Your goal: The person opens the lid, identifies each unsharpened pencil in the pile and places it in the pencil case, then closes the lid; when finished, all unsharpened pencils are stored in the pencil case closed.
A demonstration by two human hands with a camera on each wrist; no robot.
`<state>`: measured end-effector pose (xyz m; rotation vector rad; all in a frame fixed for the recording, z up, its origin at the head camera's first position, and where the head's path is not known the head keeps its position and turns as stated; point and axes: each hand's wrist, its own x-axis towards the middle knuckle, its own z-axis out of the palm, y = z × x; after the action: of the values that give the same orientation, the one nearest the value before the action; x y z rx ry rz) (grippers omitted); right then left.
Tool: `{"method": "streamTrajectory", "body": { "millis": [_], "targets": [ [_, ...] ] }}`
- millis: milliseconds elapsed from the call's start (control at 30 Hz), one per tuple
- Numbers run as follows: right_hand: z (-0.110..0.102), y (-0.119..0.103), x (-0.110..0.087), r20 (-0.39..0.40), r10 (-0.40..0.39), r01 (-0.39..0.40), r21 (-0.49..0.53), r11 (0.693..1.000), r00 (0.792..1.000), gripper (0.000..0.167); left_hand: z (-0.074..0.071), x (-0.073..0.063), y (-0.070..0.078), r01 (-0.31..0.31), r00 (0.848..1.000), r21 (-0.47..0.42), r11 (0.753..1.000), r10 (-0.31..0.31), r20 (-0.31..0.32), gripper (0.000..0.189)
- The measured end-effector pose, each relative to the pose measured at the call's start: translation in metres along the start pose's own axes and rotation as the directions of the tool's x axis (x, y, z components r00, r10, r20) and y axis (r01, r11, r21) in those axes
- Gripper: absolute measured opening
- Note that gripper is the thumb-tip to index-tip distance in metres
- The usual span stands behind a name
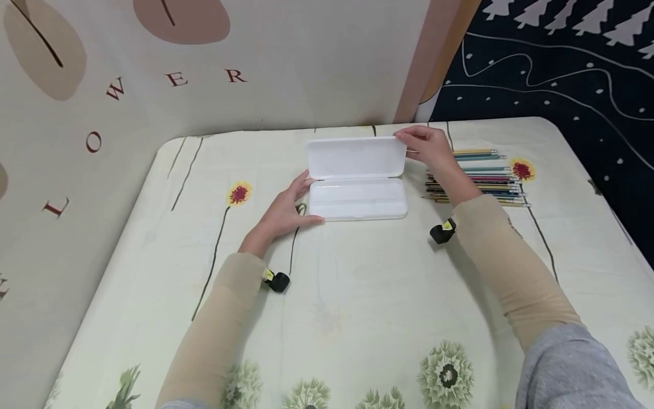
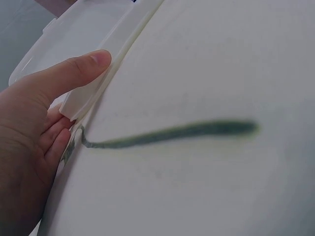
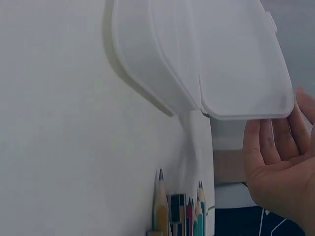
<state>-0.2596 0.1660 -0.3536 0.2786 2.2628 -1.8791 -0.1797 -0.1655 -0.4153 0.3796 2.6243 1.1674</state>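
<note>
A white pencil case (image 1: 357,199) lies open on the flower-print tablecloth (image 1: 368,284), its lid (image 1: 352,158) raised at the back on the hinge. The left hand (image 1: 281,214) grips the left end of the base, thumb over the front rim and fingers at the side. The right hand (image 1: 430,150) pinches the lid's upper right corner, fingers behind it. Just right of the case, partly under the right forearm, lie pencils (image 1: 503,178) in a rough row.

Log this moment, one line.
pencil case: open; left hand: holds its left end; right hand: holds lid corner; pencils: right of case
</note>
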Motion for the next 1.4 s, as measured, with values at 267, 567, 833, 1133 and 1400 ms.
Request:
{"method": "streamTrajectory", "body": {
  "millis": [267, 567, 833, 1133, 1400],
  "targets": [
    [-0.022, 0.002, -0.005, 0.014, -0.046, 0.046, 0.033, 0.998, 0.999, 0.032, 0.001, 0.0, -0.001, 0.012, 1.0, -0.006, 1.0, -0.012, 0.009, 0.118],
    [-0.051, 0.007, -0.009, -0.016, -0.054, 0.055, 0.105, 0.993, 0.998, 0.047, 0.001, 0.0, -0.004, 0.019, 1.0, -0.016, 1.0, -0.019, 0.01, 0.119],
    [-0.074, 0.012, -0.013, -0.06, -0.053, 0.061, 0.143, 0.988, 0.997, 0.037, 0.001, -0.001, -0.005, 0.024, 1.0, -0.022, 0.999, -0.024, 0.008, 0.119],
    [-0.101, 0.021, -0.017, -0.128, -0.019, 0.038, 0.15, 0.988, 0.992, 0.042, 0.002, 0.0, -0.004, 0.021, 1.0, -0.027, 0.999, -0.02, 0.009, 0.119],
    [-0.127, 0.044, -0.011, -0.183, -0.06, 0.074, 0.073, 0.995, 0.981, 0.042, 0.002, 0.0, -0.002, 0.017, 1.0, -0.031, 0.999, -0.016, 0.011, 0.119]
  ]
}}
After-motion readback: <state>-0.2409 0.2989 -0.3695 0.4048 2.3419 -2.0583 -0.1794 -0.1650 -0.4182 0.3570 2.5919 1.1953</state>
